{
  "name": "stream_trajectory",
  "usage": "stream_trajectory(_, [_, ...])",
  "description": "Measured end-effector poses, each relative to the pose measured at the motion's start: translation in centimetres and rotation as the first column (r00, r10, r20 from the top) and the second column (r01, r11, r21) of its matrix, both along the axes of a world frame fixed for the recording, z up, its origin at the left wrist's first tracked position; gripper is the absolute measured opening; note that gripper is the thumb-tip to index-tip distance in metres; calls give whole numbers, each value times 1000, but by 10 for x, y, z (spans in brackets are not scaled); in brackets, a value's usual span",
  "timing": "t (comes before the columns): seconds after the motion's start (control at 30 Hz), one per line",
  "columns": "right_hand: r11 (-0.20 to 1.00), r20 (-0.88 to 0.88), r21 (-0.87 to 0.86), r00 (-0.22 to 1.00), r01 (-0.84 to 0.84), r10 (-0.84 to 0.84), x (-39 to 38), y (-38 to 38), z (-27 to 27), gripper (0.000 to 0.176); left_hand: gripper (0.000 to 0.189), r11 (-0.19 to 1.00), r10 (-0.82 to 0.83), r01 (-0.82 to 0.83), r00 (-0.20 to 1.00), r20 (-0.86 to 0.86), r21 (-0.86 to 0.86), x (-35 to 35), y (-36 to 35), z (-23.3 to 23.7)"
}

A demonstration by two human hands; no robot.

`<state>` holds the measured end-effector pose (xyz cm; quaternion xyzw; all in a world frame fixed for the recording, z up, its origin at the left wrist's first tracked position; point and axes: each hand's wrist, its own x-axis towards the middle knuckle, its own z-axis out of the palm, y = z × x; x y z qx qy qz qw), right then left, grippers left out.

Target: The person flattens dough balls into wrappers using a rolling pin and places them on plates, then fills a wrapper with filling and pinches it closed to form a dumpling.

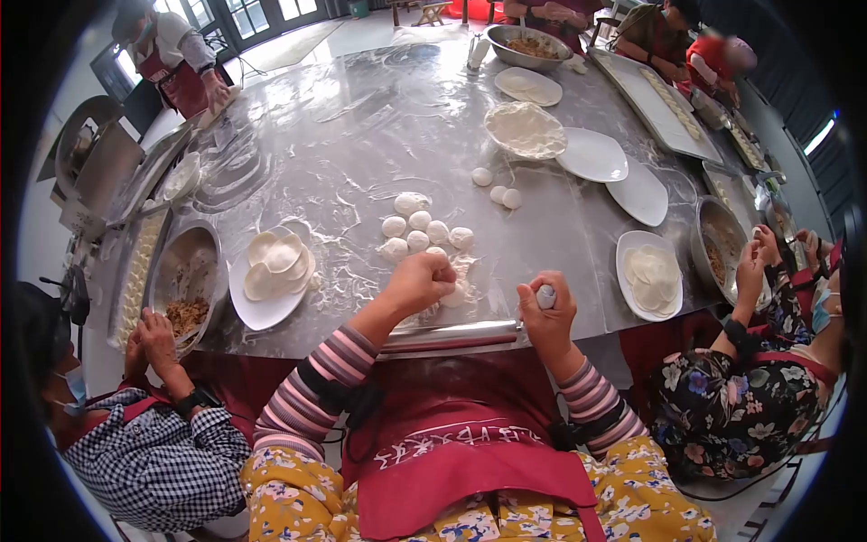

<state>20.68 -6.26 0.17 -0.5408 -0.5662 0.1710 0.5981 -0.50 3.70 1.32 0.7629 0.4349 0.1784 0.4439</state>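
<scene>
I have the right hand [548, 316] closed around the handle of a metal rolling pin [452, 337], its roller to that hand's left. The left hand [415, 285] bunches narrow at a dough piece [455, 295], pinch unclear to me; dough balls [417, 241] sit just beyond.

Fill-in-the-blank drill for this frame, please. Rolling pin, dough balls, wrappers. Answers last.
1. The right hand grips the rolling pin by its ____.
2. Apart from the main cluster of dough balls, ____ more lie near the heap of flour.
3. The plate under the wrappers on the left is coloured ____.
4. The forearm sleeve behind the left hand is patterned with ____.

Missing words: handle; three; white; stripes.
</scene>
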Motion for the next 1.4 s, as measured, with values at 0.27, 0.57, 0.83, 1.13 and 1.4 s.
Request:
stream_trajectory(0.27, [989, 177, 117, 978, 93, -113, -14, 70, 12, 20, 12, 995, -60, 71, 986, -155, 66, 1, 3, 8])
stream_trajectory(0.57, [993, 87, 76, 991, 91, -97, -5, 12, 4, 22, 13, 973, -10, 12, 1000, 10, -232, -9, -10, 3])
stream_trajectory(0.83, [987, 138, 137, 985, 85, -104, -20, 81, 15, 21, 14, 994, -79, 86, 993, -87, 74, 8, 2, 4])
stream_trajectory(1.13, [984, 161, 117, 975, 132, -150, -9, 26, 13, 22, 13, 985, -149, 145, 988, -33, -89, -6, -8, 5])
stream_trajectory(1.4, [989, 179, 126, 979, 72, -94, -12, 72, 11, 22, 12, 972, -169, 181, 982, -89, 149, 6, 7, -5])
